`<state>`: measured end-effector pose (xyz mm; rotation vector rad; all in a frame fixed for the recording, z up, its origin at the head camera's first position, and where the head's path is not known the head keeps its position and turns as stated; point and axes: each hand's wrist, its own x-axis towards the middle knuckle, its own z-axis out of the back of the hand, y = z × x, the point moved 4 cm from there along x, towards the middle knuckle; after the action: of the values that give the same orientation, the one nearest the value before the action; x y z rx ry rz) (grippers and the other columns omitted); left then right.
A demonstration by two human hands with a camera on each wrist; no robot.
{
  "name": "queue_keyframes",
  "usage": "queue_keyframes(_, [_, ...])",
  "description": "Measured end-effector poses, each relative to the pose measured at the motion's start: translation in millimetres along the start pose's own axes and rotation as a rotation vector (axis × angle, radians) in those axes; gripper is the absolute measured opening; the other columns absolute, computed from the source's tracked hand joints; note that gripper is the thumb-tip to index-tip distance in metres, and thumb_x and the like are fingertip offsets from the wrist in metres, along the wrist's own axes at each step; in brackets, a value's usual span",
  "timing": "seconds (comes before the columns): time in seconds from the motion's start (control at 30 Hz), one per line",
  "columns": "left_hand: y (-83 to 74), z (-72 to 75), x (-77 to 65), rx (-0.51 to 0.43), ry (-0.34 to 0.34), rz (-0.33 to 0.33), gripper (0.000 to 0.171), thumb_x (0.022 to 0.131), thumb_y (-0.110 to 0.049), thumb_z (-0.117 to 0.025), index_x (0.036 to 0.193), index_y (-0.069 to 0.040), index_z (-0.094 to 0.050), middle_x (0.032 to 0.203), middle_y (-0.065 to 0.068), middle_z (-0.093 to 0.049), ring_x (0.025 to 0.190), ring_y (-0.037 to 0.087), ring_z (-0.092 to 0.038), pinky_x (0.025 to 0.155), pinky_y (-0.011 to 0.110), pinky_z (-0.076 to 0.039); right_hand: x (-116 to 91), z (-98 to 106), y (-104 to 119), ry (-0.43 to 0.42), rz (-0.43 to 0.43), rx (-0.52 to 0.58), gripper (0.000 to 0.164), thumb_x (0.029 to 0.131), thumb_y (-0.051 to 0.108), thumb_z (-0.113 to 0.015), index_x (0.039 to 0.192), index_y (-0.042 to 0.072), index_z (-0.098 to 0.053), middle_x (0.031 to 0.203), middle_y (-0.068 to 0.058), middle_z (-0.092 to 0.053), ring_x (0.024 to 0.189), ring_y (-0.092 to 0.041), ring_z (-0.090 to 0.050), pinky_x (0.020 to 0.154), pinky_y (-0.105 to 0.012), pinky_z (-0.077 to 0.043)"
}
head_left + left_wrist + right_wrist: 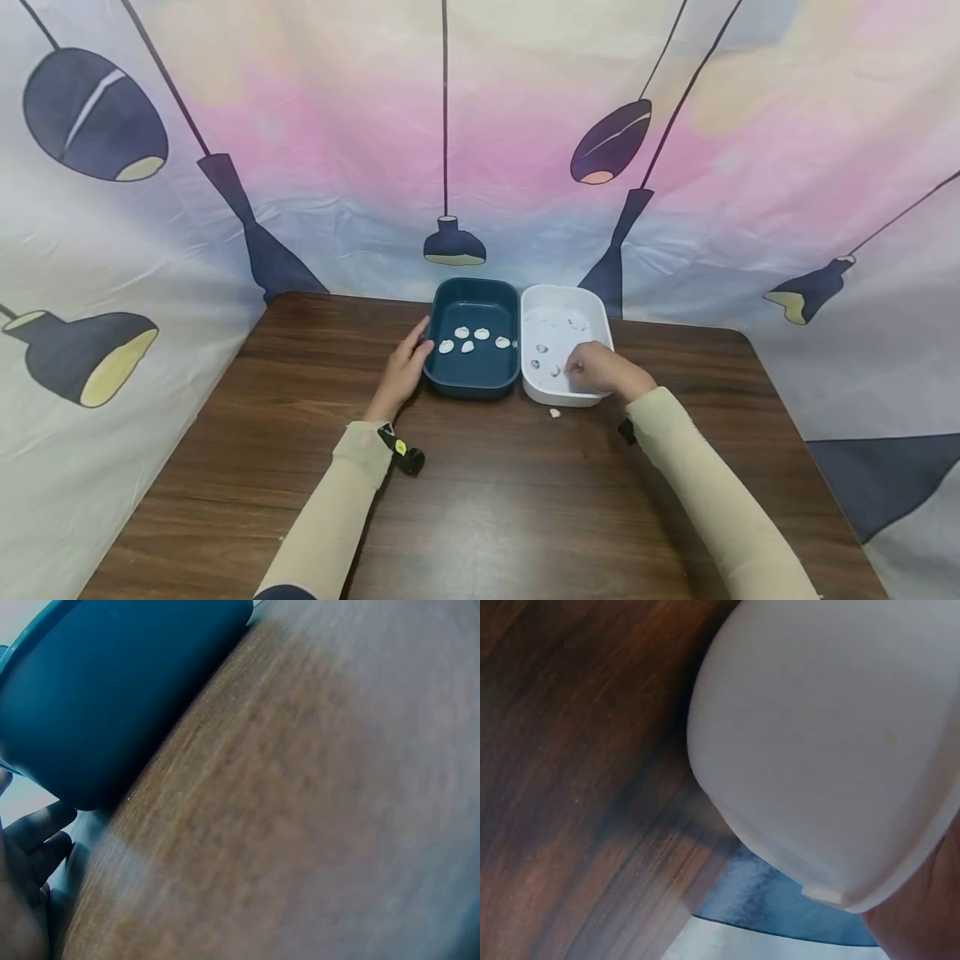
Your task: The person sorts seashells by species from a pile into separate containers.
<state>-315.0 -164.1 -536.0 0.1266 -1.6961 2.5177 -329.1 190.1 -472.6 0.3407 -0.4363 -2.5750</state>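
In the head view, a dark teal tray point(472, 390) stands beside a white tray point(566, 398). Several small white shells point(482, 334) lie apart on the teal tray's floor. My left hand point(402, 371) rests against that tray's left side, fingers extended. Inside the white tray is my right hand point(606, 369), its fingers bent down toward the floor near a few small shells point(556, 370). Its fingertips are too hidden to show whether they pinch anything. Both wrist views mostly show the outer walls of the trays.
One small white shell point(555, 412) lies on the brown wooden table point(480, 500), just in front of the white tray. Behind the table hangs a cloth backdrop point(360, 150) printed with lamps. Both trays stand near the table's far edge.
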Motion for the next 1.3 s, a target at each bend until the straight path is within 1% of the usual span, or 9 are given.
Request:
queue_keyframes(0.2, [0.6, -0.5, -1.2, 0.005, -0.003, 0.004, 0.055, 0.113, -0.037, -0.045, 0.167, -0.027, -0.036, 0.168, 0.011, -0.037, 0.151, 0.037, -0.038, 0.122, 0.061, -0.028, 1.6, -3.0, 2.3, 0.014, -0.01, -0.022, 0.022, 0.089, -0.003, -0.069, 0.109, -0.006, -0.078, 0.112, -0.02, -0.076, 0.111, -0.036, -0.071, 0.101, -0.05, -0.054])
queue_keyframes(0.3, [0.7, -0.6, -1.5, 0.004, -0.005, 0.002, 0.055, 0.113, -0.037, -0.045, 0.167, -0.027, -0.036, 0.168, 0.011, -0.037, 0.152, 0.037, -0.038, 0.122, 0.061, -0.028, 0.3, -2.6, 5.7, 0.024, 0.002, -0.017, 0.02, 0.089, -0.003, -0.069, 0.106, -0.005, -0.079, 0.107, -0.017, -0.076, 0.103, -0.034, -0.071, 0.096, -0.049, -0.056])
queue_keyframes(0.4, [0.9, -0.9, -1.8, 0.002, -0.005, -0.001, 0.055, 0.113, -0.037, -0.045, 0.167, -0.026, -0.035, 0.169, 0.01, -0.037, 0.152, 0.037, -0.038, 0.122, 0.061, -0.029, -5.2, -0.9, 9.8, 0.009, 0.01, -0.018, 0.018, 0.091, -0.003, -0.07, 0.106, -0.003, -0.079, 0.107, -0.016, -0.076, 0.101, -0.031, -0.07, 0.096, -0.048, -0.056])
queue_keyframes(0.53, [0.9, -1.9, -1.4, -0.01, 0.004, -0.007, 0.056, 0.114, -0.038, -0.045, 0.167, -0.027, -0.035, 0.169, 0.009, -0.036, 0.152, 0.036, -0.038, 0.122, 0.06, -0.029, -18.3, 4.2, 19.0, -0.043, 0.037, -0.026, 0.019, 0.093, -0.002, -0.073, 0.112, -0.003, -0.078, 0.117, -0.018, -0.073, 0.114, -0.034, -0.068, 0.102, -0.049, -0.053])
queue_keyframes(0.63, [1.1, -2.2, -1.0, -0.018, 0.008, -0.008, 0.056, 0.114, -0.038, -0.046, 0.167, -0.027, -0.035, 0.169, 0.008, -0.036, 0.152, 0.036, -0.038, 0.122, 0.059, -0.029, -29.8, 8.9, 30.5, -0.09, 0.075, -0.026, 0.021, 0.093, -0.003, -0.075, 0.114, -0.003, -0.077, 0.12, -0.019, -0.072, 0.116, -0.035, -0.067, 0.102, -0.05, -0.053])
queue_keyframes(0.8, [2.2, -3.2, -1.8, -0.013, 0.01, 0.001, 0.056, 0.114, -0.038, -0.045, 0.167, -0.027, -0.035, 0.169, 0.01, -0.036, 0.152, 0.036, -0.038, 0.122, 0.061, -0.029, -51.4, 12.9, 51.4, -0.191, 0.168, -0.001, 0.02, 0.094, -0.001, -0.074, 0.113, -0.002, -0.077, 0.115, -0.014, -0.074, 0.11, -0.03, -0.069, 0.097, -0.047, -0.055])
queue_keyframes(0.93, [1.8, -3.6, -2.0, -0.014, 0.015, 0.007, 0.056, 0.114, -0.038, -0.045, 0.167, -0.026, -0.034, 0.169, 0.01, -0.036, 0.152, 0.036, -0.038, 0.122, 0.06, -0.029, -67.0, 12.7, 67.1, -0.231, 0.25, 0.027, 0.012, 0.093, 0.001, -0.076, 0.105, 0.001, -0.078, 0.102, -0.006, -0.074, 0.097, -0.025, -0.07, 0.088, -0.043, -0.058])
queue_keyframes(1.1, [-1.9, -0.8, 0.6, -0.019, 0.0, -0.008, 0.057, 0.114, -0.036, -0.045, 0.168, -0.023, -0.033, 0.169, 0.01, -0.035, 0.154, 0.036, -0.035, 0.123, 0.059, -0.029, -74.3, 5.8, 77.9, -0.186, 0.299, 0.049, 0.005, 0.092, 0.001, -0.076, 0.094, 0.006, -0.078, 0.089, 0.004, -0.071, 0.084, -0.016, -0.065, 0.081, -0.038, -0.057])
queue_keyframes(1.3, [-3.2, -1.1, 0.4, -0.01, 0.006, 0.0, 0.057, 0.114, -0.036, -0.045, 0.168, -0.023, -0.033, 0.17, 0.011, -0.035, 0.154, 0.036, -0.035, 0.123, 0.06, -0.028, -75.6, -14.2, 72.5, -0.072, 0.22, 0.032, 0.012, 0.092, 0.001, -0.077, 0.103, 0.004, -0.079, 0.095, 0.001, -0.073, 0.088, -0.016, -0.067, 0.084, -0.038, -0.059])
